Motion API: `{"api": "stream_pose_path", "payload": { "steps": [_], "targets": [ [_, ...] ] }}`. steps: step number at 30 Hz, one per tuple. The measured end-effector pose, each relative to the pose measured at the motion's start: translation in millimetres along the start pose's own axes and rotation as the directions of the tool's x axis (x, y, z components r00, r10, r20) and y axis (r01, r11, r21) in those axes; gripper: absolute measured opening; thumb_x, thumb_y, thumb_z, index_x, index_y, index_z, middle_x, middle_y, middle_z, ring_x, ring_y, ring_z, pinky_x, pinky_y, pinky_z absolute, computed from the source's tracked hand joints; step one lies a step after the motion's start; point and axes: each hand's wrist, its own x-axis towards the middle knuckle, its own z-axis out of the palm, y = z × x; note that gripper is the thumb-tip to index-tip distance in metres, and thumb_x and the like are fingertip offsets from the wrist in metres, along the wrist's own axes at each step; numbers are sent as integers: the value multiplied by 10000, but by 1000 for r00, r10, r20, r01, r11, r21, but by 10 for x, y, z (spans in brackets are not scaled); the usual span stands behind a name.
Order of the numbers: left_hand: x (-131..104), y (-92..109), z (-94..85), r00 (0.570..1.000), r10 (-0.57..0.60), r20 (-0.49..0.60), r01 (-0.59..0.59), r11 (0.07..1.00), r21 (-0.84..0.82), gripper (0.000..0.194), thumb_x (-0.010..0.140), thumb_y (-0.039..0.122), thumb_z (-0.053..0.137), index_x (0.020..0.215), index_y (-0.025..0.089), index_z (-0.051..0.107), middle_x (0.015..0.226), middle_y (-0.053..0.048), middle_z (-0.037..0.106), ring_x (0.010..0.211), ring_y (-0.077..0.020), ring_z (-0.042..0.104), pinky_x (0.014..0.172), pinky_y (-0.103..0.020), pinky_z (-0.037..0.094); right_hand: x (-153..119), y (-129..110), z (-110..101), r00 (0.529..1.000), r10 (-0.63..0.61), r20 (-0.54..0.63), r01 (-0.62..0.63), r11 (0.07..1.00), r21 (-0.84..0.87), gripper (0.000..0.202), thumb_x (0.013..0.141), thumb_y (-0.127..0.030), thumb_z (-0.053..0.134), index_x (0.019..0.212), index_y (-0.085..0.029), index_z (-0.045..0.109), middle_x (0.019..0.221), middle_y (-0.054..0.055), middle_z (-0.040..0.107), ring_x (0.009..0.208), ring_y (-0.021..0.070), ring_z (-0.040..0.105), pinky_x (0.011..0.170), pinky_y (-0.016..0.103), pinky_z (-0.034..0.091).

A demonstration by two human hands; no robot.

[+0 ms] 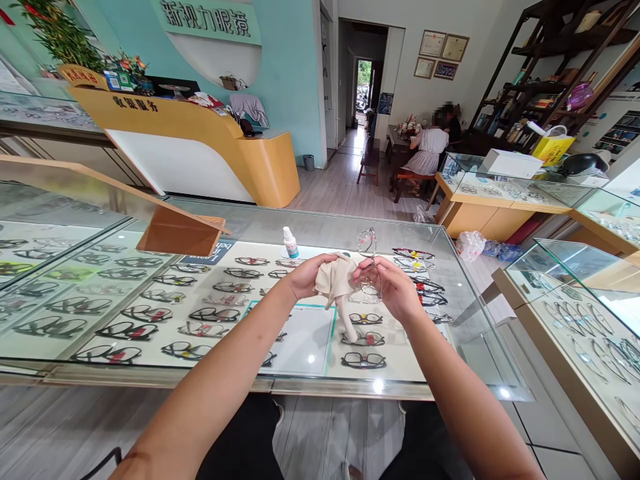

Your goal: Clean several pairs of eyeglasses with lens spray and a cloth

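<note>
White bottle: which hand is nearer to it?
Left. The left hand, holding a cloth, is close to the bottle, to its right; the right hand, holding glasses, is farther right.

Cream lens cloth (334,279) at the dial's centre, white spray bottle (290,243) with teal label at ten o'clock, yellow cashier's counter (270,167) farther toward half-past ten, yellow shopping bag (553,148) over at two.

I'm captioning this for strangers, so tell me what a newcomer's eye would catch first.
Probably, mid-picture, the left hand holding a pale cloth and the right hand holding glasses. Below them, rows of eyeglasses lie in a glass display case. A curved orange counter stands beyond, upper left.
</note>
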Motion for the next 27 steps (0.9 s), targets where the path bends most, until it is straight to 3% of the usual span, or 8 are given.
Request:
{"api": "stream_pose_path", "payload": {
  "steps": [3,9,15,20,23,25,26,27],
  "targets": [
    [6,1,-27,1000,-13,27,14,999,-38,233,882,353,684,914,142,778,870,-121,807,818,-292,773,812,-387,598,-6,-8,1,999,1,39,-1,1000,14,299,973,-487,653,1041,-216,758,986,109,780,1003,305,724,960,458,521],
    [7,-9,-57,970,-99,222,94,995,32,387,931,456,645,901,89,762,768,-163,778,716,-290,745,767,-363,580,-24,14,-13,980,56,191,-66,997,50,347,981,-503,674,1060,-180,773,953,122,781,938,296,725,910,430,522],
    [37,4,-55,971,-106,215,108,994,5,470,960,537,611,933,92,762,750,-170,764,744,-333,749,786,-413,583,-40,9,0,958,108,265,-135,987,85,336,978,-492,690,1073,-179,768,959,115,792,915,286,739,926,424,532],
    [101,-8,-120,977,-155,144,152,988,30,652,927,746,595,1005,120,758,874,-160,784,797,-314,739,770,-383,562,-32,-38,-10,987,82,137,-95,991,92,337,966,-506,697,1055,-191,778,970,116,794,948,293,734,870,402,532],
    [135,-39,-103,986,-154,65,144,981,132,626,867,741,685,1048,145,743,954,-134,778,807,-277,715,731,-344,531,-19,-76,-36,999,13,38,-17,995,98,298,966,-479,688,1042,-209,787,962,98,790,969,292,738,900,404,526],
    [149,-57,-62,992,-21,-123,48,975,216,542,828,666,756,1064,178,723,983,-99,759,802,-239,689,707,-317,507,-9,-94,-56,1000,-20,-19,22,995,99,279,963,-467,686,1040,-219,789,956,87,789,971,290,744,927,411,524],
    [149,-59,-39,963,108,-248,-34,958,285,482,810,609,786,1045,195,714,973,-77,743,797,-218,671,697,-302,490,-5,-101,-67,999,-29,-44,34,994,102,276,963,-469,684,1043,-225,787,958,85,791,974,292,746,932,416,526],
    [140,-53,-16,896,265,-356,-122,919,376,411,794,549,806,1001,210,702,935,-51,719,782,-197,643,685,-287,470,-1,-105,-77,997,-39,-69,46,993,106,276,965,-471,680,1048,-230,786,963,85,795,983,295,749,932,420,531]
  ]
}}
